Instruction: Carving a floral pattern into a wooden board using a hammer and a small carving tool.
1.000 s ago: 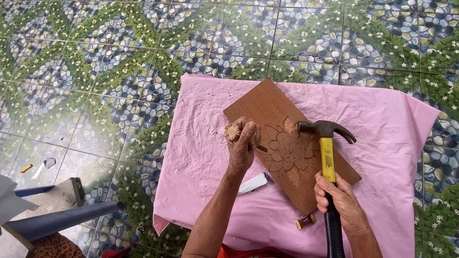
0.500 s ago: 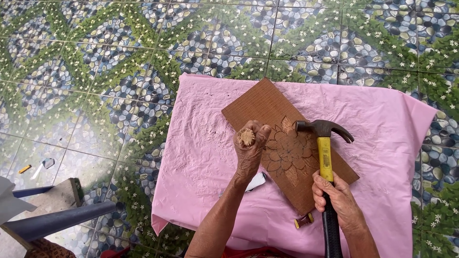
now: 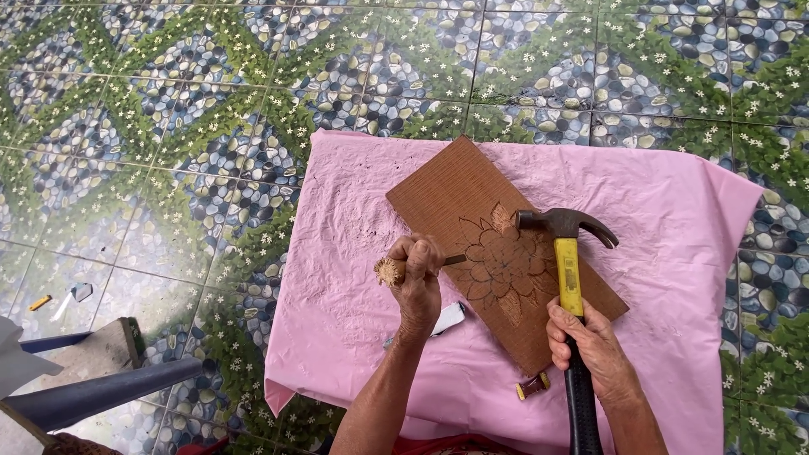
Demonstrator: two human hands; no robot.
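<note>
Looking down from head height, a single view, tilting steeply toward the floor and slightly forward. Taking in the pink cloth (image 3: 371, 337) across the middle and right, the tiled floor (image 3: 168, 126) filling the far and left parts. Catching the left hand (image 3: 415, 278) and right hand (image 3: 590, 341) rising from the near edge, forearms entering at the bottom. Sitting close enough to show carved lines on the wooden board (image 3: 455, 198). Cutting off a grey chair leg (image 3: 101, 392) at near left.

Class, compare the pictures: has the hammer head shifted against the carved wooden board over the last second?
No clear shift: the hammer head hangs over the wooden board just right of the carved flower, as before.
</note>
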